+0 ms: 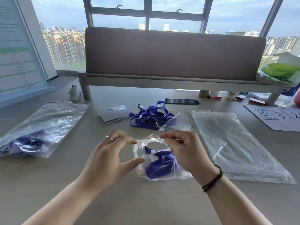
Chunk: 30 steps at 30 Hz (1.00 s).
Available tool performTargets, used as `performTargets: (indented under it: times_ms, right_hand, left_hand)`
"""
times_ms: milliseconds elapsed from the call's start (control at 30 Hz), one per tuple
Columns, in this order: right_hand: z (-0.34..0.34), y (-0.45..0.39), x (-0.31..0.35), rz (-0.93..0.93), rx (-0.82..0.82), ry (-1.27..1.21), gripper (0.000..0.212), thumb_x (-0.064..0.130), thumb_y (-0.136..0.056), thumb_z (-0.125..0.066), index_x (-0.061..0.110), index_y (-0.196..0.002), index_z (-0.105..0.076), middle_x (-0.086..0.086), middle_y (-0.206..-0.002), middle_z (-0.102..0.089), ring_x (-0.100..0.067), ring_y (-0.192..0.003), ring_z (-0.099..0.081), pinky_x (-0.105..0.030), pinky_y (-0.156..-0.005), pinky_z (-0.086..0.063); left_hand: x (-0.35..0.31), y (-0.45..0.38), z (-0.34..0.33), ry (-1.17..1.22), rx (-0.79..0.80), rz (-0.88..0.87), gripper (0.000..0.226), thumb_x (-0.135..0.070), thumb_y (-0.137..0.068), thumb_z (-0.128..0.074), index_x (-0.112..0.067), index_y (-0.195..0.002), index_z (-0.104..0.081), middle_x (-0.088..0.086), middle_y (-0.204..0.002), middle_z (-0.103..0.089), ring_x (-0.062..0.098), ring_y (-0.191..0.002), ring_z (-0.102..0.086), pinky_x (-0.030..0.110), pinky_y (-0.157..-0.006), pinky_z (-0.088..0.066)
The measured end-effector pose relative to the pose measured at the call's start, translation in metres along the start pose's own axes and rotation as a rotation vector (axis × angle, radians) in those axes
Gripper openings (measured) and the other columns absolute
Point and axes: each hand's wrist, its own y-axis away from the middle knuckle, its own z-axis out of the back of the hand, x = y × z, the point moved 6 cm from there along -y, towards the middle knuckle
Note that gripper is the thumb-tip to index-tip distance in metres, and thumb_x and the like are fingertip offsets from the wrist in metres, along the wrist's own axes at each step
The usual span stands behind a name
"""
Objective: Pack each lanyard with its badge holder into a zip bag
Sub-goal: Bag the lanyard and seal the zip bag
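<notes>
A small clear zip bag (141, 169) with a red seal line lies on the desk in front of me, and a blue lanyard (159, 166) is folded inside it. My right hand (185, 153) pinches the seal strip near its middle. My left hand (110, 155) is spread at the bag's left side, with its fingertips at the left end of the strip and its thumb against the bag's edge. Behind the bag lie a tangled pile of blue lanyards (151, 117) and clear badge holders (113, 117).
A stack of empty zip bags (240, 151) lies to the right. A large clear bag (40, 130) holding blue lanyards lies to the left. Farther back are a phone (181, 101), a written paper (279, 117), a plush toy (74, 93) and a raised shelf with a divider panel (170, 52).
</notes>
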Motion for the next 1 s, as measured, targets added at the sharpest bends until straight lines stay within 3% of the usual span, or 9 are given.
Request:
performTargets:
  times_ms: [133, 333, 433, 500, 633, 733, 833, 900, 1000]
  right_hand:
    - [-0.004, 0.001, -0.002, -0.017, -0.040, -0.132, 0.024, 0.002, -0.092, -0.064, 0.020, -0.090, -0.079, 0.001, -0.058, -0.065, -0.019, -0.051, -0.048, -0.033, -0.053, -0.043]
    - [-0.017, 0.008, -0.004, -0.024, -0.023, -0.227, 0.021, 0.003, -0.092, -0.063, 0.020, -0.094, -0.076, -0.004, -0.065, -0.061, -0.023, -0.054, -0.056, -0.040, -0.059, -0.052]
    - [-0.024, 0.011, -0.001, 0.002, 0.105, -0.185, 0.018, 0.007, -0.092, -0.066, 0.020, -0.099, -0.075, -0.006, -0.073, -0.061, -0.024, -0.059, -0.056, -0.046, -0.061, -0.055]
    - [-0.034, 0.017, 0.001, 0.044, 0.242, -0.083, 0.019, 0.012, -0.090, -0.070, 0.026, -0.102, -0.075, 0.002, -0.075, -0.061, -0.017, -0.060, -0.056, -0.039, -0.061, -0.053]
    - [-0.056, 0.031, 0.003, 0.028, 0.475, -0.017, 0.028, 0.031, -0.086, -0.074, 0.031, -0.114, -0.071, -0.005, -0.086, -0.068, -0.015, -0.065, -0.061, -0.038, -0.065, -0.054]
    - [-0.060, 0.031, 0.004, -0.088, 0.463, -0.153, 0.021, 0.018, -0.093, -0.069, 0.020, -0.113, -0.072, 0.001, -0.081, -0.072, -0.014, -0.073, -0.071, -0.038, -0.075, -0.062]
    - [-0.059, 0.026, 0.002, -0.166, 0.396, -0.123, 0.018, 0.013, -0.094, -0.066, 0.019, -0.109, -0.074, 0.002, -0.079, -0.072, -0.017, -0.072, -0.074, -0.039, -0.070, -0.063]
    - [-0.059, 0.022, 0.006, -0.057, 0.369, 0.097, 0.016, 0.023, -0.091, -0.071, 0.025, -0.107, -0.075, 0.000, -0.082, -0.073, -0.016, -0.071, -0.072, -0.038, -0.068, -0.063]
    - [-0.062, 0.022, 0.011, 0.068, 0.363, 0.239, 0.013, 0.029, -0.087, -0.075, 0.025, -0.099, -0.077, 0.008, -0.074, -0.066, -0.004, -0.061, -0.061, -0.019, -0.059, -0.052]
  left_hand:
    - [0.015, 0.009, -0.016, 0.180, 0.197, 0.358, 0.057, -0.078, -0.068, -0.063, -0.051, -0.116, -0.050, -0.023, -0.112, -0.053, -0.002, -0.084, -0.059, 0.017, -0.070, -0.045]
    - [0.004, 0.009, -0.023, 0.341, 0.167, 0.495, 0.052, -0.033, -0.085, -0.076, -0.046, -0.121, -0.041, -0.007, -0.083, -0.074, 0.004, -0.065, -0.068, 0.014, -0.062, -0.051]
    - [0.009, 0.010, -0.025, 0.319, 0.140, 0.539, 0.047, -0.018, -0.086, -0.073, -0.039, -0.116, -0.043, -0.015, -0.080, -0.073, 0.003, -0.062, -0.064, 0.011, -0.059, -0.047]
    - [0.016, 0.010, -0.021, 0.364, 0.068, 0.591, 0.041, -0.017, -0.088, -0.071, -0.036, -0.113, -0.044, -0.011, -0.078, -0.074, 0.005, -0.061, -0.063, 0.010, -0.058, -0.044]
    - [0.025, 0.009, -0.018, 0.547, 0.009, 0.674, 0.029, -0.012, -0.093, -0.066, -0.036, -0.101, -0.052, 0.002, -0.075, -0.075, 0.016, -0.060, -0.067, 0.030, -0.062, -0.050]
    - [0.026, 0.010, -0.023, 0.565, 0.041, 0.673, 0.020, -0.011, -0.095, -0.064, -0.030, -0.090, -0.062, 0.004, -0.073, -0.074, 0.013, -0.058, -0.065, 0.034, -0.061, -0.049]
    - [0.026, 0.012, -0.028, 0.728, -0.002, 0.776, 0.015, -0.005, -0.097, -0.059, -0.019, -0.099, -0.064, 0.010, -0.074, -0.074, 0.022, -0.062, -0.071, 0.035, -0.060, -0.054]
    - [0.026, 0.012, -0.030, 0.860, -0.048, 0.864, 0.008, -0.012, -0.097, -0.060, -0.007, -0.101, -0.066, 0.015, -0.075, -0.073, 0.029, -0.064, -0.072, 0.038, -0.061, -0.057]
    - [0.035, 0.012, -0.030, 0.684, -0.022, 0.862, 0.034, -0.042, -0.079, -0.080, -0.020, -0.102, -0.065, 0.006, -0.074, -0.075, 0.023, -0.064, -0.074, 0.042, -0.068, -0.060]
